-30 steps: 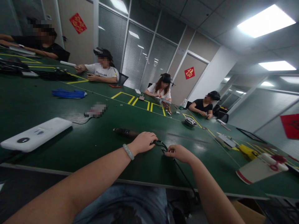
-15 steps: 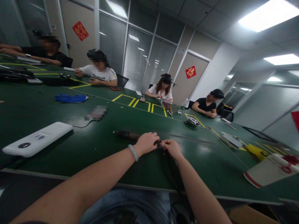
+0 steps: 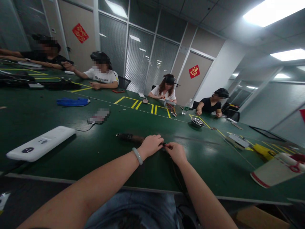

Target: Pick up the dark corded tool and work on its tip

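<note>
My left hand (image 3: 150,145), with a pale bracelet on the wrist, rests closed on the green table (image 3: 107,143) over the near end of a dark rod-like tool (image 3: 130,137). My right hand (image 3: 175,151) is pinched right beside it. Between the two hands runs a thin black cable (image 3: 166,147), with both sets of fingertips closed on it. From there the cable drops over the table's near edge. The tool's dark handle sticks out to the left of my left hand.
A white flat device (image 3: 40,143) lies at the left, blue gloves (image 3: 72,101) farther back. A metal bowl (image 3: 197,122), a yellow object (image 3: 263,150) and a white board with red scissors (image 3: 276,168) sit to the right. Several people sit along the far side.
My right hand moved left, up to my left hand, and closed on the cable beside it. The loose cable loop seen between the hands is gone.
</note>
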Demonstrator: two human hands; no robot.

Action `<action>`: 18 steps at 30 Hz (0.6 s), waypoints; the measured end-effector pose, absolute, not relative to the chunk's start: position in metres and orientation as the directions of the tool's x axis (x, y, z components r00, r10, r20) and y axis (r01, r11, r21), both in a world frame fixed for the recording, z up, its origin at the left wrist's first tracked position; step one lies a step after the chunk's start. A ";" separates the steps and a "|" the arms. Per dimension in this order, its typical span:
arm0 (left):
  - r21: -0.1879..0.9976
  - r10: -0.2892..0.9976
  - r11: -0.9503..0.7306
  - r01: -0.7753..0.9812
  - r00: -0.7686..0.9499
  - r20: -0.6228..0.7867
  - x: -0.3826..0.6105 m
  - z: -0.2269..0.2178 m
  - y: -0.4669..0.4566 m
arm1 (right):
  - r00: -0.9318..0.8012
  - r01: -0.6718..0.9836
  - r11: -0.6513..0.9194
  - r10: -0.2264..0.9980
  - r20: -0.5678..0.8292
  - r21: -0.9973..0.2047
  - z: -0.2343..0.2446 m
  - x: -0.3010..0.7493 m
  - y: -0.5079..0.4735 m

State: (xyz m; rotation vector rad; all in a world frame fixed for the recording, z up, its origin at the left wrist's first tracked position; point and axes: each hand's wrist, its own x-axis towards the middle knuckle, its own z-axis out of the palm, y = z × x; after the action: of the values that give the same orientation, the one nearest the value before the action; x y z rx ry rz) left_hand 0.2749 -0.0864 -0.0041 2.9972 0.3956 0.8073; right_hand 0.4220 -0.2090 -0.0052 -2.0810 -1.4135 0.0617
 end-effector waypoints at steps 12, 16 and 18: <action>0.054 0.215 -0.975 0.215 0.859 0.465 0.282 -0.002 -0.085 | 0.396 0.870 -0.225 0.850 0.348 -0.438 -0.003 0.423 -0.211; 0.060 0.219 -0.975 0.216 0.858 0.465 0.282 -0.003 -0.084 | 0.406 0.859 -0.232 0.851 0.332 -0.457 -0.005 0.425 -0.211; 0.059 0.220 -0.974 0.218 0.858 0.464 0.282 -0.004 -0.084 | 0.409 0.855 -0.232 0.853 0.326 -0.464 -0.005 0.425 -0.210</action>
State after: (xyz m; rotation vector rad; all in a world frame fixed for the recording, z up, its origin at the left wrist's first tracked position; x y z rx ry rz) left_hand 0.2818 -0.0839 -0.0037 3.0239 0.3559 0.7553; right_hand 0.4248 -0.2104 -0.0055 -2.0869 -1.4458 -0.0049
